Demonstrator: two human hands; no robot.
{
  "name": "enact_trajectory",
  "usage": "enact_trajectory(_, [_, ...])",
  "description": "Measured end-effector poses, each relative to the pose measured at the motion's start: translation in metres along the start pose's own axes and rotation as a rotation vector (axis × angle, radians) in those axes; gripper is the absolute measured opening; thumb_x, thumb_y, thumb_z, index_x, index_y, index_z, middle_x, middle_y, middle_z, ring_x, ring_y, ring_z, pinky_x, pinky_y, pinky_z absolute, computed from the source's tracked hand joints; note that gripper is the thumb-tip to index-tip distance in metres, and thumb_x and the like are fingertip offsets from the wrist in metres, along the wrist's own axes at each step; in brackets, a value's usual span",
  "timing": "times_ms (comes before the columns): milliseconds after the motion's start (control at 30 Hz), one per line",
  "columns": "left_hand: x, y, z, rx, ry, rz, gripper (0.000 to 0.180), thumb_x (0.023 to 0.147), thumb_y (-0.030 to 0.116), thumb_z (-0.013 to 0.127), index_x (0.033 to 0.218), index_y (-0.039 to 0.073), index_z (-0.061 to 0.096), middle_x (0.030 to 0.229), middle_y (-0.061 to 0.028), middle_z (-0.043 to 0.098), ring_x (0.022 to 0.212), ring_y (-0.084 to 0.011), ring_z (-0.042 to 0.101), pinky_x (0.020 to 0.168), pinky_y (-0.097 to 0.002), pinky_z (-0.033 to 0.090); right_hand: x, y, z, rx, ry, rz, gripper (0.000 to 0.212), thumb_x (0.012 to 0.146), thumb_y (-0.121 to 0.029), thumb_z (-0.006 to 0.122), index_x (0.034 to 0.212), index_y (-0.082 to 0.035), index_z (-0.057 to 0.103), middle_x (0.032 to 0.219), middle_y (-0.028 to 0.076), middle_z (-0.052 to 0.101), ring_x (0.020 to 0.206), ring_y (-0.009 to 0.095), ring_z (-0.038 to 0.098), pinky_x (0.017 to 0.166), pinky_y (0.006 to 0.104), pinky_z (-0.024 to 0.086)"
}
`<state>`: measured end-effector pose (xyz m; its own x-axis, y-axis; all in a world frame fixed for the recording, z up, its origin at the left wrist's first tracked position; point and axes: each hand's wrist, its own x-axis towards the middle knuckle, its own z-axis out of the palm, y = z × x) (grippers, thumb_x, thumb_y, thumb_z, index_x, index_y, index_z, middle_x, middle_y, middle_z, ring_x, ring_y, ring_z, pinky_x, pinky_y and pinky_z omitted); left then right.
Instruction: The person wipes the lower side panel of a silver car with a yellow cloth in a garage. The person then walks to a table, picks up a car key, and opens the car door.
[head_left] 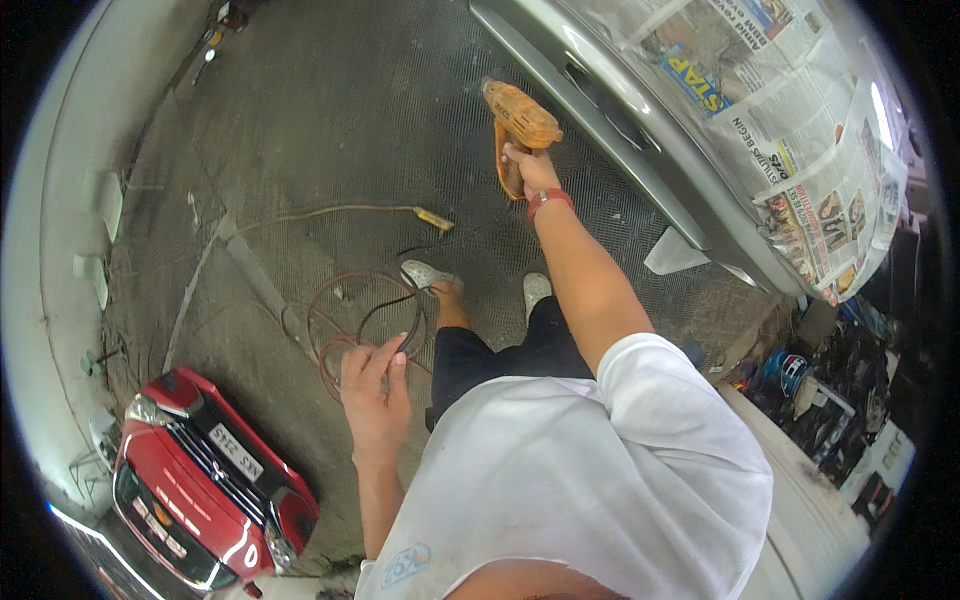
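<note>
My right hand [532,172] grips the handle of an orange-yellow heat gun [525,116], held out ahead of me. Its metal nozzle points away to the far left, and a red band circles my wrist. The silver car body [600,120] stands just right of the gun, apart from it. Lower and to the left, my left hand [375,392] is half closed, thumb toward the fingers. A black cord [412,322] meets those fingertips and appears pinched there, looping down in front of the hand.
Newspaper [775,130] is taped over the silver car's upper part. A yellow extension socket [433,218] and a coiled reddish hose [318,318] lie on the floor by my feet. At the lower left is a red car [190,480]; clutter [825,400] fills the right side.
</note>
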<state>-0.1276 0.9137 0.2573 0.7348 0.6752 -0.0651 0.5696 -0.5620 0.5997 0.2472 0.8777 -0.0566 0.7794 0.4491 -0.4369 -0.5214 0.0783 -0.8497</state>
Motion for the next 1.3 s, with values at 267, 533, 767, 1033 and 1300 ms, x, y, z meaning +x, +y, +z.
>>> enact_trajectory(267, [0.136,-0.095,-0.078,-0.076,-0.019,0.321,0.022,0.098,0.009,0.072,0.119,0.010,0.079,0.092,-0.0072,0.060,0.091,-0.0267,0.058,0.083,-0.0401,0.049,-0.130,0.002,-0.019,0.177,0.673,-0.141,0.045,0.097,-0.004,0.073,0.140,-0.005,0.057,0.119,0.005,0.066,0.108,0.020,0.065,0.092,0.0377,0.054])
enact_trajectory(533, [0.235,-0.142,-0.137,-0.032,0.073,0.544,0.020,0.100,0.012,0.072,0.119,0.012,0.079,0.094,-0.0049,0.059,0.093,-0.0261,0.057,0.085,-0.0405,0.050,-0.205,-0.065,0.015,0.331,1.392,-0.269,0.031,0.104,-0.012,0.068,0.131,-0.008,0.055,0.110,0.004,0.060,0.094,0.019,0.061,0.080,0.0406,0.052])
enact_trajectory(767, [0.280,-0.151,-0.188,0.016,0.253,0.612,0.019,0.101,0.010,0.071,0.118,0.012,0.080,0.097,-0.0045,0.058,0.097,-0.0251,0.055,0.088,-0.0397,0.049,-0.093,-0.069,0.121,0.080,0.914,-0.241,0.040,0.100,-0.011,0.073,0.136,-0.004,0.056,0.114,0.006,0.063,0.094,0.019,0.063,0.081,0.0390,0.053])
enact_trajectory(1033, [0.317,-0.193,-0.233,0.075,0.387,0.527,0.019,0.103,0.011,0.071,0.119,0.011,0.080,0.097,-0.0032,0.056,0.098,-0.0243,0.054,0.099,-0.0428,0.051,0.075,-0.102,0.268,-0.045,0.451,-0.467,0.040,0.097,-0.003,0.076,0.132,-0.004,0.057,0.106,0.003,0.065,0.085,0.014,0.062,0.078,0.0335,0.053])
enact_trajectory(1300, [0.407,-0.210,-0.233,0.075,0.368,0.522,0.019,0.105,0.011,0.067,0.121,0.012,0.079,0.097,-0.0017,0.054,0.097,-0.0234,0.053,0.100,-0.0448,0.052,0.098,-0.033,0.266,0.016,0.376,-0.149,0.051,0.100,-0.011,0.073,0.146,-0.004,0.055,0.135,0.010,0.066,0.126,0.024,0.062,0.109,0.0388,0.046])
